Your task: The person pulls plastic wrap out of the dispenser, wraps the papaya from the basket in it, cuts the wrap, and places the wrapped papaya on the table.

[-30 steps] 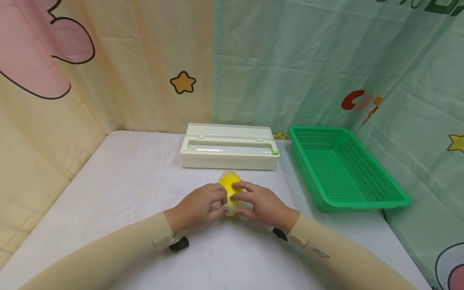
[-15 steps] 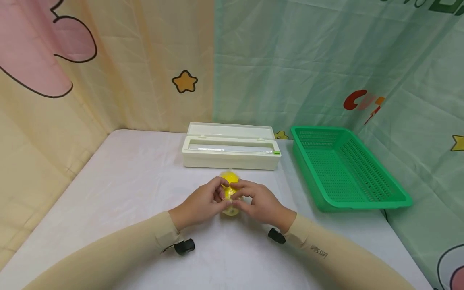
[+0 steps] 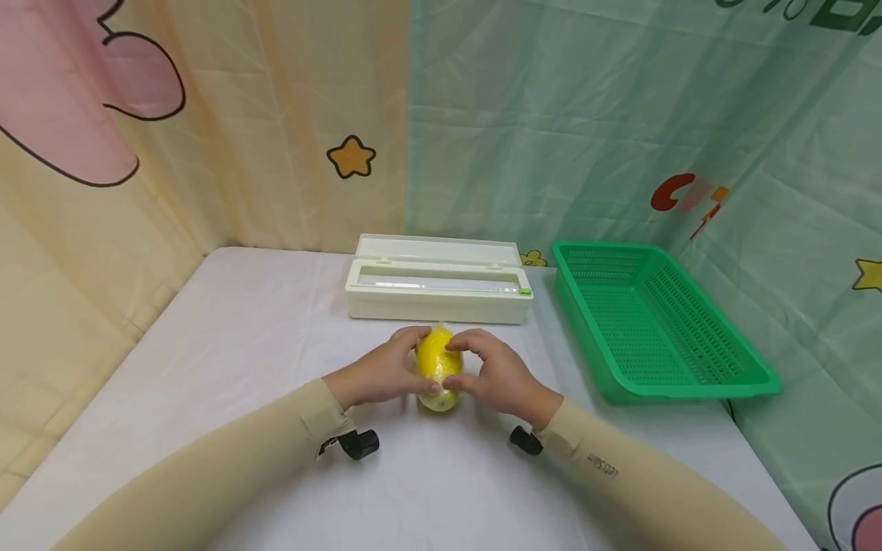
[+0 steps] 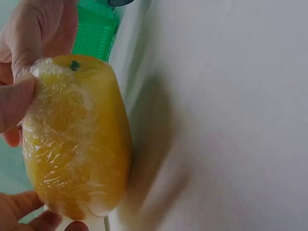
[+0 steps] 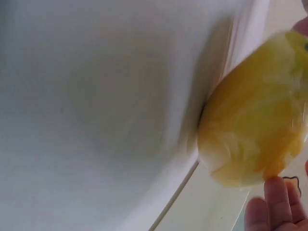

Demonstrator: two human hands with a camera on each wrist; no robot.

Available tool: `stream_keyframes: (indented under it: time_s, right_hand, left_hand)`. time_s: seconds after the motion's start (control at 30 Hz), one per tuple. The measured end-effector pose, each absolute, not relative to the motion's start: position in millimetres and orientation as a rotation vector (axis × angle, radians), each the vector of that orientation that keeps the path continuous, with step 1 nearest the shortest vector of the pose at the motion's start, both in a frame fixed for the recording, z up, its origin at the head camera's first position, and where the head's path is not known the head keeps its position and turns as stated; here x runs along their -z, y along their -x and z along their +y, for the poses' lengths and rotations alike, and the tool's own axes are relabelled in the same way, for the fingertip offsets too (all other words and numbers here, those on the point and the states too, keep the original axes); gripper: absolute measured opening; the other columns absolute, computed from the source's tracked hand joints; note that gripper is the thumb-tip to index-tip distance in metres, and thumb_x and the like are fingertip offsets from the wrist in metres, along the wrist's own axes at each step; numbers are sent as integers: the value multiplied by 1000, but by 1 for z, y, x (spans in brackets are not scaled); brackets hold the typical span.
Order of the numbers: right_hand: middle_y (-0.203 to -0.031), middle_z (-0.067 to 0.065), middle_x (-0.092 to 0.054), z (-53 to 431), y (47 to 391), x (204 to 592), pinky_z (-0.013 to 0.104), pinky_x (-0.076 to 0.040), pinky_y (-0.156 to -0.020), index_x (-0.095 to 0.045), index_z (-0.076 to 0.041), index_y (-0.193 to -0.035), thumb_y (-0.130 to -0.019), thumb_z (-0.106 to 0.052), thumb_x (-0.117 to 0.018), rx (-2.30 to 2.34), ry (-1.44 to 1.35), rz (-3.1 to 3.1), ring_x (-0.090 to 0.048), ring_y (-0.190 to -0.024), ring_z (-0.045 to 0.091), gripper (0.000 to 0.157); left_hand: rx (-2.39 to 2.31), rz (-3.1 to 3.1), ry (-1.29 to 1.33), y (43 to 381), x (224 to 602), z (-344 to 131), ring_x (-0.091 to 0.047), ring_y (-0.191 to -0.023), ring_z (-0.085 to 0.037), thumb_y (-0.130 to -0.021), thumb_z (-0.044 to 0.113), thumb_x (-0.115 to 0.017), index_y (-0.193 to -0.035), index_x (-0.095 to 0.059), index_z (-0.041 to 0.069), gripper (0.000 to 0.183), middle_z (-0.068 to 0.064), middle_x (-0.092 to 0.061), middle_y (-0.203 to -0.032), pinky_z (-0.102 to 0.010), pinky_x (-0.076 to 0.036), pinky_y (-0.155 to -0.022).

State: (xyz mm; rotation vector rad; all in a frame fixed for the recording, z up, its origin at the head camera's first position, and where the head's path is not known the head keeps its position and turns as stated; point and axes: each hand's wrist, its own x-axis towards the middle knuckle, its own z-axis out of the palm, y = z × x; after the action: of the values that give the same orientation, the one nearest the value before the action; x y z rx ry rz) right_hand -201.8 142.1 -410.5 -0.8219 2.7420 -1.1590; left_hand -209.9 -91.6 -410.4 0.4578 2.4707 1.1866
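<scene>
A yellow oblong fruit, like a small melon (image 3: 438,358), lies wrapped in clear cling film (image 4: 57,139) in front of me. A small green stem shows at one end in the left wrist view. My left hand (image 3: 382,371) grips the fruit from the left, fingers at its far end and thumb at its near end. My right hand (image 3: 501,376) holds it from the right, curved fingers and thumb on its upper side. Creases in the film gather near the thumb in the left wrist view. In the right wrist view, fingertips (image 5: 276,197) touch the fruit's lower end.
Behind the fruit stands a white cling film dispenser (image 3: 441,308) with its lid raised. A green plastic basket (image 3: 606,352) sits to the right on the white-covered table (image 3: 241,344). Printed curtains (image 3: 517,138) hang around the table.
My left fingers have spread from the fruit's upper side to its two ends. My right fingers have drawn slightly apart, so more of the fruit shows. The film looks flatter now.
</scene>
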Motion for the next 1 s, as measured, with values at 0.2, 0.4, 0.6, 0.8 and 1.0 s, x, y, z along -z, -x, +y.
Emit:
stream_keyframes:
  time_s: [0.2, 0.4, 0.6, 0.8, 1.0]
  right_hand:
    - [-173, 14, -22, 147, 222, 411, 65, -40, -119, -33, -12, -164, -79, -40, -94, 1063, 585, 2629, -39, -152, 42, 108]
    - [-173, 13, -28, 148, 235, 416, 60, -28, -127, -20, -7, -168, -80, -43, -93, 983, 668, 2507, -32, -158, 37, 120]
    - [-169, 7, -38, 149, 237, 417, 59, -30, -127, -32, -11, -165, -81, -41, -92, 1013, 704, 2499, -39, -154, 33, 107]
    - [-166, 5, -43, 148, 238, 419, 59, -32, -126, -37, -15, -164, -85, -40, -89, 1032, 721, 2492, -43, -151, 32, 98]
    - [-166, 4, -44, 145, 238, 419, 57, -34, -125, -38, -15, -163, -85, -38, -89, 1042, 758, 2514, -46, -149, 29, 96]
  left_hand:
    - [-1152, 2482, -512, 212, 412, -91, -44, -149, -31, -80, 40, -92, -161, -37, 15, 101, -6, -35, -167, -59, -38, -122]
    - [-1094, 2515, -608, 215, 413, -92, -34, -157, -32, -78, 39, -93, -157, -42, 12, 97, -5, -27, -172, -57, -32, -126]
    - [-1150, 2459, -666, 226, 416, -97, -39, -154, -30, -76, 39, -95, -158, -39, 14, 103, -2, -37, -169, -58, -30, -127]
    - [-1207, 2350, -649, 235, 417, -102, -40, -153, -29, -76, 38, -95, -159, -35, 17, 105, -4, -40, -165, -58, -32, -126]
    - [-1115, 2354, -703, 240, 415, -104, -37, -152, -26, -76, 44, -93, -169, -19, 26, 120, 1, -28, -170, -59, -32, -126]
